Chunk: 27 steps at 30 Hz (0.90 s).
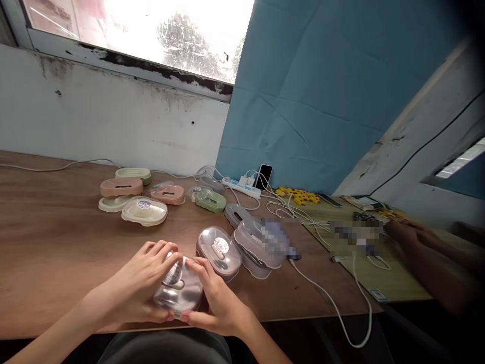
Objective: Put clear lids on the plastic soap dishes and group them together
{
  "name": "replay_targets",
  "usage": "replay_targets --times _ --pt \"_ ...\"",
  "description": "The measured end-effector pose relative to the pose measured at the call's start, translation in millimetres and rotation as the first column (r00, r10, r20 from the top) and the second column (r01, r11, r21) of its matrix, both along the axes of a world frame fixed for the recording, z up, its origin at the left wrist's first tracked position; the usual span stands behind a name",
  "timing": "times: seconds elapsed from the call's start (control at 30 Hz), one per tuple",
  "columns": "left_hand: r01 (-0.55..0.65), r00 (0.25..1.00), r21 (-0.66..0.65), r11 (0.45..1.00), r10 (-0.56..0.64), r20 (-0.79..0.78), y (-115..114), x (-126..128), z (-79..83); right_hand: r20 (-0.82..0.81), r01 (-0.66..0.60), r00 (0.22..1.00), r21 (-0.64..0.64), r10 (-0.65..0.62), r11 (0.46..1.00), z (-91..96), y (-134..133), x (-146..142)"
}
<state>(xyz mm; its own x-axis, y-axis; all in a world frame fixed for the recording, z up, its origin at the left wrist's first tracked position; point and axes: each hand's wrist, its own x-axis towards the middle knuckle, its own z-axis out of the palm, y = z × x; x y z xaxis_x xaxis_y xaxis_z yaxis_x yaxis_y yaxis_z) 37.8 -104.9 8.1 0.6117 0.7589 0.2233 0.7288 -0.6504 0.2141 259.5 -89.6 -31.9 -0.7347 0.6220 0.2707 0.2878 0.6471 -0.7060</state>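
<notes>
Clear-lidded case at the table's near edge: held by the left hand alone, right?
No. The head view shows both hands on it: the left hand and right hand grip the clear-lidded case at the near edge of the table.

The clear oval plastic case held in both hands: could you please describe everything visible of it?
The clear oval plastic case has a see-through domed lid over a grey base, glossy like hard plastic. A round white sticker and a small pale oval part show on the lid. It looks closed, held at the near edge of the brown wooden table. The left hand wraps its left side, the right hand its right.
</notes>
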Motion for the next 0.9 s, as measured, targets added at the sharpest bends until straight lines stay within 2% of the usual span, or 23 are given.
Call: replay_targets --times 0.1,0.2,0.47,0.63,0.7,0.73,0.77,0.83,0.9 --pt "0.114 0.993 -0.113 0.987 -0.114 0.006 7.8 6.6 5.0 0.001 -0.009 1.0 0.04 0.009 0.999 -0.2 0.3 -2.0" --pt "0.108 0.994 -0.191 0.976 -0.111 -0.006 10.9 9.8 2.8 -0.009 0.004 1.0 0.07 -0.004 0.998 -4.1 0.4 -4.3" --pt "0.044 0.996 -0.195 0.98 -0.057 -0.064 11.2 10.5 0.1 0.004 0.023 1.0 0.077 -0.023 0.997 -9.5 0.8 -2.5" --pt "0.054 0.997 -0.178 0.983 -0.063 -0.048 9.3 10.3 -1.8 0.049 -0.013 0.999 0.153 0.005 0.988 -9.0 1.8 -2.8" --pt "0.05 0.997 -0.193 0.98 -0.062 -0.053 8.5 9.7 -2.5 0.063 0.021 0.997 0.252 -0.038 0.968 -11.5 0.5 -3.5" --pt "0.046 0.997 -0.204 0.978 -0.058 -0.053 8.4 9.4 -2.5 0.037 0.051 0.997 0.342 -0.067 0.938 -12.0 -0.8 -3.2" --pt "0.041 0.997 -0.216 0.976 -0.054 -0.053 8.6 9.3 -2.2 -0.016 0.09 0.996 0.456 -0.093 0.885 -11.0 -2.4 -2.1" --pt "0.026 0.997 -0.243 0.97 -0.043 -0.064 9.2 9.0 -0.1 -0.169 0.204 0.978 0.682 -0.121 0.702 -2.8 -6.0 4.2" --pt "0.022 0.994 -0.268 0.963 -0.05 -0.1 10.2 9.4 4.1 -0.327 0.373 0.927 0.775 -0.181 0.51 13.7 -9.0 17.1"
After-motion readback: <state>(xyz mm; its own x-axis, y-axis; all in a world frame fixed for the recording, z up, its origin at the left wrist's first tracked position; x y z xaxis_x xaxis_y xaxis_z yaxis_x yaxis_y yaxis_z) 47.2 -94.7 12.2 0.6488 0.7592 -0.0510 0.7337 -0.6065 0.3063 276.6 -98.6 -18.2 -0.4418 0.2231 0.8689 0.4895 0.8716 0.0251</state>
